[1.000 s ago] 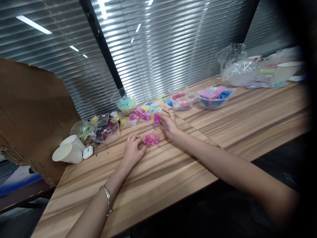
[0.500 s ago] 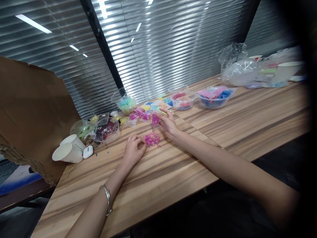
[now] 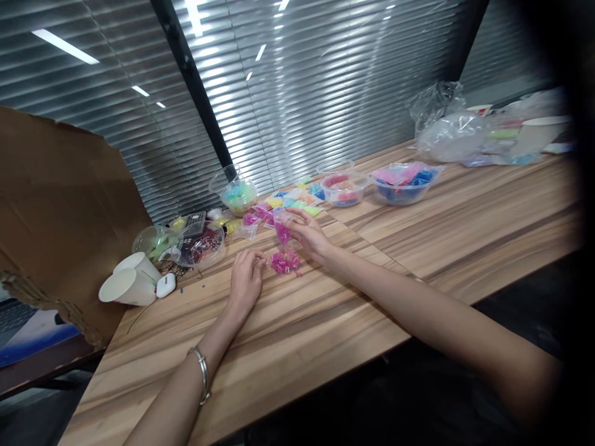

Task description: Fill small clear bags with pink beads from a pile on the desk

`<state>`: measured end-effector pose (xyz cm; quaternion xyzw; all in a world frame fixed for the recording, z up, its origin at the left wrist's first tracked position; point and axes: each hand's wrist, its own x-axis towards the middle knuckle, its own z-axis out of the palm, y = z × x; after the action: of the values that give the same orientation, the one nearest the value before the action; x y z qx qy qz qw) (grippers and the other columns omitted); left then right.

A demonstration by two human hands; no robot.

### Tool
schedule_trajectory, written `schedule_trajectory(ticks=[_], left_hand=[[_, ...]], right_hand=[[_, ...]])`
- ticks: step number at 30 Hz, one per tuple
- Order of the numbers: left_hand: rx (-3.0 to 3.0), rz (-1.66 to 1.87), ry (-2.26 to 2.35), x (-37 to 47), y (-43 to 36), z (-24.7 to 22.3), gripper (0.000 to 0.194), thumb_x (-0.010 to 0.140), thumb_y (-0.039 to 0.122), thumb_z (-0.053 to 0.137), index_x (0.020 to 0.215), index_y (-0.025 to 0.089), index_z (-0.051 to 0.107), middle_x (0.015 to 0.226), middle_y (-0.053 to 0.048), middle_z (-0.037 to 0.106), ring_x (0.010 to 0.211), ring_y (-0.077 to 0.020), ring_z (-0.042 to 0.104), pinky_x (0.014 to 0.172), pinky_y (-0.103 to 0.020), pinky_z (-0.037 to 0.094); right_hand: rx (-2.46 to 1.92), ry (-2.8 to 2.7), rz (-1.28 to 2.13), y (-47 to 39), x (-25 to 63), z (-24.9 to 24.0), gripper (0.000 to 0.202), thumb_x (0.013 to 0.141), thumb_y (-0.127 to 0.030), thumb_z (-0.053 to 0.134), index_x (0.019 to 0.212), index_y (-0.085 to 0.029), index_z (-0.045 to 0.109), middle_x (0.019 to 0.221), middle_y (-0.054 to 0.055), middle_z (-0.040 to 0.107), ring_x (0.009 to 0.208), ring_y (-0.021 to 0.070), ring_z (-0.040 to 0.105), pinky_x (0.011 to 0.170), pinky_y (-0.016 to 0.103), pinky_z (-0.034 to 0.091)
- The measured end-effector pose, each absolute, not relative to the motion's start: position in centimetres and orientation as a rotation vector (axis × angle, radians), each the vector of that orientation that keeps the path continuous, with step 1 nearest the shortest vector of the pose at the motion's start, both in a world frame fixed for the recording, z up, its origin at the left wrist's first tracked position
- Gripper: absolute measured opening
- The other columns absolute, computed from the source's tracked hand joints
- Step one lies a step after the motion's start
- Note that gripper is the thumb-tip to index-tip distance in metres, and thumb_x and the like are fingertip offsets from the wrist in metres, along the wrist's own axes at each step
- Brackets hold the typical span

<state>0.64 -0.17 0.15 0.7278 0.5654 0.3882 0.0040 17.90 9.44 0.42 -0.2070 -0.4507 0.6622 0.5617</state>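
A small clear bag with pink pieces inside (image 3: 282,231) hangs from the fingers of my right hand (image 3: 310,236), just above the table. Right under it lies a loose pile of thin pink pieces (image 3: 285,263) on the wood. My left hand (image 3: 246,275) rests on the table to the left of that pile, slightly apart from it. Its fingers are curled with the tips close together; whether a small piece is between them is too small to tell. Behind the held bag are more small bags with pink contents (image 3: 253,218).
Clear bowls with coloured bags (image 3: 403,192) stand at the back. Paper cups (image 3: 127,286), a white case (image 3: 166,285) and a bowl of dark and red bits (image 3: 199,248) are on the left, beside cardboard (image 3: 60,217). Plastic wrapping (image 3: 453,133) lies far right.
My right hand has moved the bag a little left, over the pink pile. My left hand has drawn back slightly left from the pile, its fingers still curled.
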Motion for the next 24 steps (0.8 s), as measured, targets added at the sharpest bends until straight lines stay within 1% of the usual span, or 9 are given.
schedule_trajectory(ticks=[2,5,8,12,18,24], left_hand=[[2.275,1.344,1.780,0.7,-0.3,0.4,0.010,0.088,0.022,0.049,0.086,0.020,0.059,0.093,-0.004,0.062,0.096,-0.0191,0.054,0.089,-0.035,0.042],[2.242,1.578,1.799,0.9,-0.7,0.8,0.012,0.088,0.027,0.052,0.091,0.021,0.061,0.101,-0.005,0.059,0.104,-0.0189,0.053,0.096,-0.036,0.041],[2.213,1.738,1.822,1.2,-1.2,1.3,0.013,0.087,0.027,0.053,0.094,0.021,0.062,0.108,-0.006,0.056,0.109,-0.0184,0.051,0.101,-0.037,0.039],[2.253,1.752,1.852,1.6,-1.7,1.7,0.013,0.088,0.026,0.052,0.096,0.022,0.062,0.112,-0.006,0.053,0.114,-0.0184,0.048,0.105,-0.040,0.036],[2.307,1.709,1.882,1.6,-1.8,1.7,0.016,0.089,0.028,0.050,0.098,0.023,0.063,0.113,-0.006,0.053,0.114,-0.0184,0.049,0.105,-0.041,0.038],[2.275,1.643,1.859,1.6,-1.6,1.6,0.021,0.091,0.026,0.048,0.105,0.024,0.063,0.116,-0.006,0.052,0.116,-0.0180,0.048,0.106,-0.039,0.038]], right_hand=[[-0.449,-1.194,1.585,9.1,17.6,0.6,0.050,0.069,-0.031,0.076,0.114,-0.027,0.055,0.108,0.003,0.064,0.097,0.0182,0.062,0.075,0.029,0.052],[-0.381,-1.436,1.553,8.6,17.2,0.7,0.052,0.067,-0.028,0.078,0.115,-0.026,0.058,0.119,0.004,0.060,0.107,0.0206,0.058,0.082,0.031,0.052],[-0.315,-1.649,1.503,8.2,17.2,1.0,0.054,0.067,-0.028,0.078,0.118,-0.026,0.058,0.123,0.005,0.058,0.112,0.0214,0.056,0.088,0.033,0.051],[-0.225,-1.753,1.431,7.8,17.4,1.5,0.052,0.070,-0.028,0.075,0.120,-0.026,0.058,0.125,0.004,0.058,0.113,0.0209,0.056,0.093,0.034,0.049],[-0.192,-1.835,1.411,7.4,17.4,1.7,0.051,0.071,-0.027,0.074,0.119,-0.025,0.059,0.123,0.003,0.058,0.116,0.0201,0.054,0.097,0.034,0.046],[-0.214,-1.706,1.490,7.4,17.6,2.1,0.046,0.075,-0.030,0.072,0.118,-0.024,0.058,0.120,0.005,0.060,0.112,0.0211,0.057,0.092,0.036,0.050]])
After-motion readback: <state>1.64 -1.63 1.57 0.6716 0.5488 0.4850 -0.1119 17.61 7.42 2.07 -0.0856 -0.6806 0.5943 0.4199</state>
